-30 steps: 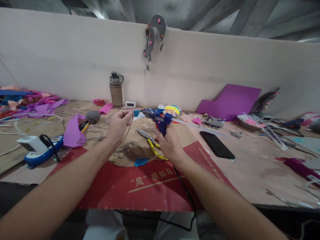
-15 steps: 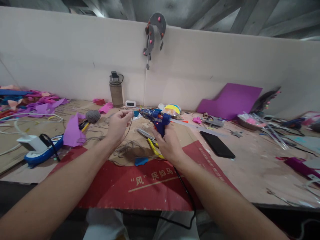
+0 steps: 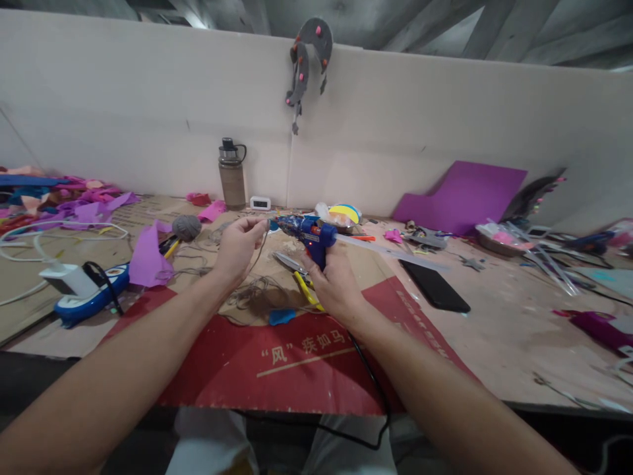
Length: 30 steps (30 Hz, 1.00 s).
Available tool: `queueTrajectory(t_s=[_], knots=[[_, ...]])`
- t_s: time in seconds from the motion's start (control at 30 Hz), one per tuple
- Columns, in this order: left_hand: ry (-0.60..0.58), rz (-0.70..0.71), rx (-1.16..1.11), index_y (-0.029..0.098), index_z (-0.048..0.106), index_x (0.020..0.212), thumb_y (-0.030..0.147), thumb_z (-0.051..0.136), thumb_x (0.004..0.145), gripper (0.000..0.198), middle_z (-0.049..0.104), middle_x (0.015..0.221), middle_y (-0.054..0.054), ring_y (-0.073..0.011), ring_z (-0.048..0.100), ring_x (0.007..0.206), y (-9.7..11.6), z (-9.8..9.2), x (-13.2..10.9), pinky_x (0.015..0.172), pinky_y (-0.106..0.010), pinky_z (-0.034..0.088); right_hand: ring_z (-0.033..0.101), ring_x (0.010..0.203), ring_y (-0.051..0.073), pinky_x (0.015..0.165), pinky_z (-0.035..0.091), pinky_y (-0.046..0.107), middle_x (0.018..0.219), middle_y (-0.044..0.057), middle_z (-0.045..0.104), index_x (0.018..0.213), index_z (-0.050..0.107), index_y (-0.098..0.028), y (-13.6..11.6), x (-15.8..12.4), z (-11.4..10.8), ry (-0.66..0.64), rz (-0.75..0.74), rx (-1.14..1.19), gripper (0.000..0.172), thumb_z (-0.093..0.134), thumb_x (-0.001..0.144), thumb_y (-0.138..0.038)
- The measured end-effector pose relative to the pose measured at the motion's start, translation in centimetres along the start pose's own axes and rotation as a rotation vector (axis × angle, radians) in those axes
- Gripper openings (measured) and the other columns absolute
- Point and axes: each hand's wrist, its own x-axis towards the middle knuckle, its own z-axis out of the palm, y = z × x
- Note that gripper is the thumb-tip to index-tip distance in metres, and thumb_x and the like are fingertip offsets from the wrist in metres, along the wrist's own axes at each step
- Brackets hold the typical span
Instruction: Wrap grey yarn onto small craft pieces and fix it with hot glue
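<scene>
My left hand [image 3: 236, 252] pinches a small blue felt piece [image 3: 273, 225] between thumb and fingertips. A strand of grey yarn [image 3: 259, 251] hangs down from those fingers. My right hand [image 3: 337, 282] is wrapped round the grip of a blue hot glue gun [image 3: 315, 239], its small red light lit. The nozzle points left, right at the blue piece; whether they touch I cannot tell. From the gun's back sticks a long clear glue stick [image 3: 380, 250]. Below the hands lie loose grey yarn [image 3: 254, 293], yellow-handled scissors [image 3: 307, 293] and another blue felt piece [image 3: 281, 317].
Red and brown cardboard [image 3: 217, 376] covers the bench front. Left are a power strip [image 3: 91, 301], a yarn ball [image 3: 186, 227] and purple felt [image 3: 150, 257]. A bottle [image 3: 232, 178] stands behind; a black phone [image 3: 435, 287] lies right. The gun's cord [image 3: 370, 379] drops over the edge.
My left fingers with the blue felt piece have come slightly closer to the nozzle. Both holds are the same; the camera view has shifted a little.
</scene>
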Motion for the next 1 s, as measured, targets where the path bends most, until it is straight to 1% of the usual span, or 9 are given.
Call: queueTrajectory(t_s=[0.13,0.23,0.33,0.43,0.67,0.83,1.0], knots=[[-0.015,0.011,0.004,0.016,0.063,0.067,0.032,0.074,0.066,0.019,0.047,0.056,0.003,-0.0077,0.036,0.05,-0.14,-0.09,0.19,0.047,-0.023,0.025,0.06,0.095,0.027,0.085,0.046,0.042,0.105,0.015,0.066,0.115,0.053,-0.016,0.05,0.0,-0.03,0.006,0.01,-0.004,0.032,0.05,0.087,-0.031],[-0.026,0.027,0.004,0.016,0.062,0.066,0.031,0.074,0.067,0.019,0.047,0.056,0.003,-0.0077,0.036,0.05,-0.13,-0.11,0.25,0.047,-0.023,0.024,0.061,0.092,0.028,0.083,0.047,0.042,0.101,0.014,0.066,0.112,0.054,-0.017,0.02,-0.03,-0.05,0.014,0.037,-0.022,0.031,0.05,0.087,-0.033],[-0.026,0.039,-0.004,0.016,0.063,0.068,0.03,0.073,0.068,0.018,0.047,0.056,0.003,-0.0073,0.035,0.05,-0.06,-0.11,0.24,0.047,-0.023,0.024,0.062,0.09,0.028,0.081,0.048,0.042,0.1,0.014,0.066,0.11,0.055,-0.016,-0.02,-0.02,-0.08,0.021,0.032,-0.018,0.029,0.049,0.086,-0.033],[-0.026,0.038,-0.013,0.015,0.064,0.07,0.03,0.073,0.068,0.017,0.047,0.056,0.004,-0.0071,0.034,0.049,-0.03,-0.12,0.25,0.047,-0.023,0.023,0.062,0.092,0.028,0.081,0.048,0.042,0.101,0.015,0.066,0.109,0.055,-0.017,0.01,0.01,-0.09,0.031,0.02,-0.018,0.028,0.05,0.086,-0.032],[-0.029,0.028,-0.01,0.015,0.064,0.069,0.03,0.074,0.067,0.018,0.048,0.056,0.003,-0.0069,0.035,0.049,0.01,-0.14,0.28,0.047,-0.023,0.024,0.062,0.089,0.028,0.08,0.049,0.043,0.099,0.014,0.066,0.107,0.055,-0.018,0.09,0.07,-0.11,0.029,0.037,-0.02,0.026,0.049,0.086,-0.033],[-0.015,0.018,-0.011,0.016,0.063,0.067,0.03,0.074,0.066,0.017,0.048,0.055,0.003,-0.0073,0.035,0.049,0.19,-0.02,0.24,0.047,-0.024,0.024,0.063,0.085,0.028,0.079,0.049,0.044,0.096,0.014,0.067,0.101,0.055,-0.019,0.12,0.15,-0.13,0.014,0.058,-0.003,0.022,0.048,0.086,-0.034],[-0.007,0.028,-0.023,0.016,0.064,0.069,0.029,0.073,0.067,0.016,0.048,0.055,0.003,-0.007,0.035,0.048,0.22,-0.01,0.19,0.047,-0.023,0.024,0.062,0.09,0.028,0.081,0.049,0.043,0.1,0.014,0.066,0.104,0.056,-0.019,0.26,0.19,-0.16,0.026,0.061,-0.011,0.025,0.049,0.086,-0.035]])
